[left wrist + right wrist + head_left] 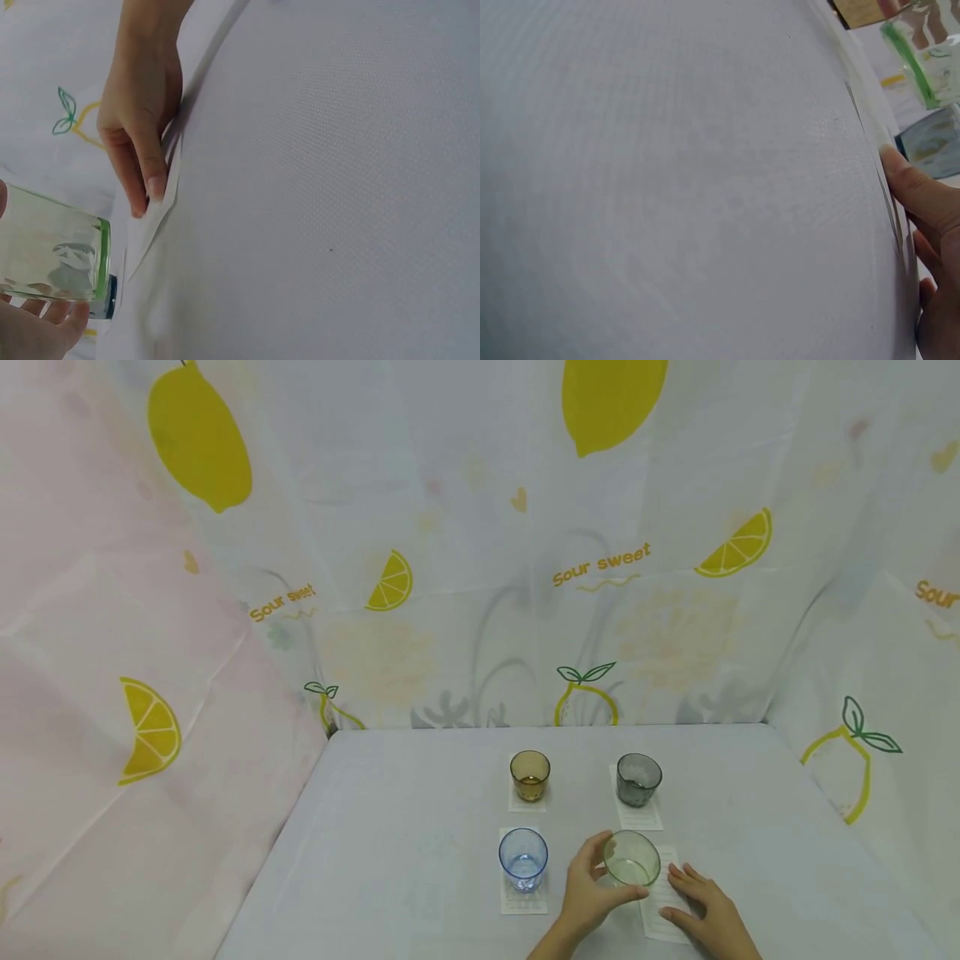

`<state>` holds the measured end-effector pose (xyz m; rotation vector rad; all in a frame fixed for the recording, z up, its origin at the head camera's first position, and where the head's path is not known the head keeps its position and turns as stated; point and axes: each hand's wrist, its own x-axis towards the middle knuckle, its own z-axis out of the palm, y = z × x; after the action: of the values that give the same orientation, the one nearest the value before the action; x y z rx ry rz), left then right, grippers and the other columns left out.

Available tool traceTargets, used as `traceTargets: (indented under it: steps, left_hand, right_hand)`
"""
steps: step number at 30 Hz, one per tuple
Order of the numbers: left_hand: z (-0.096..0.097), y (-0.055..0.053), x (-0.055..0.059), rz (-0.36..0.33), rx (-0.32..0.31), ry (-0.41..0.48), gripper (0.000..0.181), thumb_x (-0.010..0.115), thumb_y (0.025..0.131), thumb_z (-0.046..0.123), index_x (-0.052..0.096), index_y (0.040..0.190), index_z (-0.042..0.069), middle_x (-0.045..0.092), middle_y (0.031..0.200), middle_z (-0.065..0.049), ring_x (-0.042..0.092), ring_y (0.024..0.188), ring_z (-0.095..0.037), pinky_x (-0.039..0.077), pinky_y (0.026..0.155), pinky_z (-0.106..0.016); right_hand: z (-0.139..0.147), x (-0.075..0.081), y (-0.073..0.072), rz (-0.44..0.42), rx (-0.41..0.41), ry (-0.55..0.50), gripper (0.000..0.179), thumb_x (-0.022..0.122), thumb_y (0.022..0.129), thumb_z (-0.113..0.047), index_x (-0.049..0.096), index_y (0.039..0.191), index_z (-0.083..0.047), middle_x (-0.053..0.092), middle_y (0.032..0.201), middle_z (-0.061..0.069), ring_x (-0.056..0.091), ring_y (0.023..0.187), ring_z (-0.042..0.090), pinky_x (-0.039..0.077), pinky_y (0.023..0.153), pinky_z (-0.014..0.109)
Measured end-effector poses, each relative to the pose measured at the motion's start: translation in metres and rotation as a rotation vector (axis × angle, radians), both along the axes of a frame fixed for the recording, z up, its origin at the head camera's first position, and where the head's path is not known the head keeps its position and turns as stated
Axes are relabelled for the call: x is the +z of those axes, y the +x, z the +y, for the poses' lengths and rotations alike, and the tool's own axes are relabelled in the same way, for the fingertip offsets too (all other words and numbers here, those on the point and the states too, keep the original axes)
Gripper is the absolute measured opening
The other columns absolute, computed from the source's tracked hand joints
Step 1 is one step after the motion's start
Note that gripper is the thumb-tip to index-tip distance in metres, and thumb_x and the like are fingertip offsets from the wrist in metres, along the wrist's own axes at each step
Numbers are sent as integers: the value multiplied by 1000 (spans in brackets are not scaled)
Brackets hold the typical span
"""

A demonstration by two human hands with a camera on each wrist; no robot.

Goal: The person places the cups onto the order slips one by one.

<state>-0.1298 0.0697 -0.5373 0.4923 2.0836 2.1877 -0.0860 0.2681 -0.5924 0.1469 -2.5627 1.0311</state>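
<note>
My left hand (588, 889) grips a clear green glass (632, 860), thumb on the near side and fingers on the far side. In the left wrist view, the base of that green glass (45, 244) appears a little above the table. A white printed paper slip (666, 920) lies just right of it. On this slip rests my right hand (711, 912), its fingers and thumb spread over the paper. From the right wrist, the thumb (911, 180) shows at the slip's edge, with the remaining fingers partly hidden.
A blue glass (523, 860) stands on a paper slip to the left. Farther back are an amber glass (530, 777) and a grey glass (639, 781), each on its own slip. A lemon-print cloth (465, 643) hangs behind the white table (375, 843).
</note>
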Motion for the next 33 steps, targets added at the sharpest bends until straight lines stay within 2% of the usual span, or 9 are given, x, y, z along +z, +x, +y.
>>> traceTargets:
  steps: [3,6,8,10,13,17,21,29,33]
  left_hand:
    - [4,1,-2,-2,-6,-5,71,83,65,0,49,127,-7,62,118,-16,58,110,-23,50,88,-31]
    - [8,3,-3,-5,-9,-15,70,83,65,0,50,126,-6,62,119,-14,58,110,-20,50,88,-29]
    - [10,4,-4,-10,-10,-20,69,83,65,1,51,126,-5,62,119,-13,57,110,-19,49,88,-29]
    - [12,4,-5,-13,-9,-25,69,83,65,0,51,126,-5,62,119,-12,57,110,-18,49,87,-28]
    - [14,5,-6,-20,-15,-26,70,83,65,0,50,126,-5,62,119,-12,57,110,-18,49,88,-28]
    - [17,5,-9,-23,-27,-32,71,83,65,0,50,126,-6,62,119,-12,57,110,-17,49,87,-28]
    - [18,5,-14,-18,-30,-31,71,83,65,0,49,127,-7,62,120,-12,57,110,-17,49,87,-28]
    - [21,7,-20,-15,-36,-24,72,82,67,1,46,129,-9,58,125,-16,55,116,-21,48,91,-28]
    - [20,8,-25,-17,-60,-93,76,83,67,6,45,131,-8,55,130,-16,52,118,-17,46,92,-25]
  right_hand:
    - [0,-2,0,28,1,-2,52,84,60,-12,67,104,7,59,117,11,20,113,-28,30,99,52]
    - [0,-3,-1,54,5,-4,52,84,59,-12,68,105,7,58,121,3,22,114,-27,19,111,28]
    - [0,-4,-1,59,6,-6,52,84,59,-12,68,104,7,57,122,0,22,114,-27,9,109,12]
    - [0,-4,-1,52,3,-7,51,84,59,-13,68,104,7,58,121,3,21,114,-27,8,107,8]
    - [-1,-2,0,30,-7,-1,50,84,59,-13,68,102,6,61,117,17,19,110,-28,23,111,31]
    - [0,0,-1,25,-3,-6,49,85,57,-12,69,100,6,62,115,17,19,107,-27,36,85,65]
    - [0,-2,-3,32,2,-5,50,85,57,-13,69,99,6,61,114,14,20,107,-26,38,79,68]
    - [0,-1,-3,21,-8,11,51,85,57,-14,68,100,7,64,104,27,20,106,-25,38,80,67]
    - [1,-1,-3,29,7,-4,52,85,57,-15,67,101,6,60,109,24,18,108,-27,37,79,69]
